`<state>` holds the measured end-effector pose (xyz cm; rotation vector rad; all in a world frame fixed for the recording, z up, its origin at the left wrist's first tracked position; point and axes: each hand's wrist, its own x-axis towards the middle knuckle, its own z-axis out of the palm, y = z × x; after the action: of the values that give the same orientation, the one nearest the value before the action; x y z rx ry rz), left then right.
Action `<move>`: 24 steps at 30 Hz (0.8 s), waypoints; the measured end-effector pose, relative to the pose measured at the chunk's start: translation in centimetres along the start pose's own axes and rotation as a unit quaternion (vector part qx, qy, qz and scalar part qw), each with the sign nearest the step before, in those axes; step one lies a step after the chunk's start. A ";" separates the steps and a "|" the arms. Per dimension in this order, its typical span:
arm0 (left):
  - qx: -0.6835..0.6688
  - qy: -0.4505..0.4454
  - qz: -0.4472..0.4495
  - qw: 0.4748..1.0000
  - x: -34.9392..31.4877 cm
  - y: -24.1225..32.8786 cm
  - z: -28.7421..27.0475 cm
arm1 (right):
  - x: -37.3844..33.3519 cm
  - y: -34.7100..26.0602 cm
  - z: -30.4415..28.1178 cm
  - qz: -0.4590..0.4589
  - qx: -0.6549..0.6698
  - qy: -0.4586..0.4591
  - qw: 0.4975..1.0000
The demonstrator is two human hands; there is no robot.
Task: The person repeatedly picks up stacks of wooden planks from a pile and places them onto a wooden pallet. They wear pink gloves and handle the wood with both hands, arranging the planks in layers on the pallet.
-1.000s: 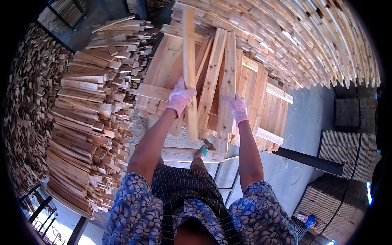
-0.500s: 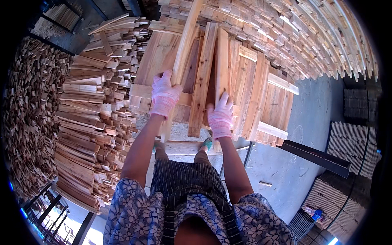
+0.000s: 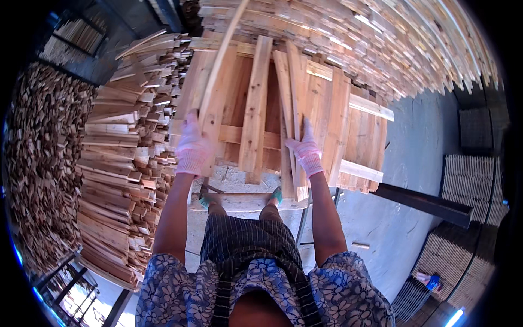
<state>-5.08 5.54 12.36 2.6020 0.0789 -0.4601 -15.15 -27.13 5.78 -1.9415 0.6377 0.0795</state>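
Observation:
In a pinkish-white knit glove, my left hand (image 3: pixel 193 146) is closed on a long narrow wooden board (image 3: pixel 222 57), which slants up and away past the far side of the work surface. My right hand (image 3: pixel 306 147), gloved alike, grips wooden boards (image 3: pixel 295 109), thumb on their left side and fingers on the right. Between my hands a loose wide plank (image 3: pixel 255 103) lies lengthwise over a crosswise slat (image 3: pixel 231 134). More planks (image 3: pixel 321 114) lie side by side to the right of my right hand, with short pale slats (image 3: pixel 359 170) across them.
Stacked boards (image 3: pixel 348 43) rise along the far side. Piles of loose wood (image 3: pixel 109 185) stand on the left. A dark metal beam (image 3: pixel 425 204) juts out at right, with strapped bundles (image 3: pixel 471 182) beyond. A low wooden bar (image 3: pixel 248 202) crosses by my feet.
My left hand has moved left with the narrow board. My right hand has shifted slightly right, and boards now stand between its thumb and fingers. The gap between my hands is wider.

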 end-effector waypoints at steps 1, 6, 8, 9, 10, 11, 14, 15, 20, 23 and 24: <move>0.036 0.041 0.018 0.998 -0.5 0.1 0.1 | -0.1 0.0 -0.4 -0.009 0.012 -0.015 1.000; 0.173 0.032 0.009 0.984 -0.2 -0.5 5.4 | -5.2 1.2 -3.5 -0.015 0.137 0.005 0.991; 0.166 0.013 -0.019 0.986 0.0 -1.1 5.5 | -7.7 1.1 -6.4 0.054 0.114 0.015 0.992; 0.153 0.006 -0.008 0.988 0.6 -1.5 5.7 | -8.3 2.0 -8.1 0.024 0.209 0.016 0.978; 0.144 0.002 0.000 0.990 1.3 -2.4 6.0 | -7.9 3.9 -9.9 0.027 0.167 0.047 0.984; 0.135 -0.001 0.007 0.991 1.9 -3.1 6.2 | -7.1 6.3 -11.8 0.030 0.125 0.077 0.989; 0.060 0.056 0.051 0.995 2.3 -5.8 6.5 | -3.6 7.8 -17.0 0.089 -0.149 0.130 0.976; 0.014 0.072 0.071 0.995 2.3 -6.6 6.3 | -1.7 7.9 -17.9 0.135 -0.237 0.113 0.955; -0.354 -0.026 -0.029 0.934 -5.5 6.2 2.2 | 2.0 15.5 -20.2 0.188 -0.421 0.110 0.881; -0.420 -0.061 -0.021 0.905 -10.9 11.1 3.9 | 2.5 15.4 -21.0 0.200 -0.414 0.059 0.886; -0.452 -0.079 -0.024 0.888 -12.3 13.4 4.8 | 3.0 15.0 -21.2 0.197 -0.425 0.048 0.882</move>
<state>-16.28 -8.18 18.78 1.6414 0.2386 -0.4956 -24.33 -51.29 2.00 -2.6236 1.2015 0.6112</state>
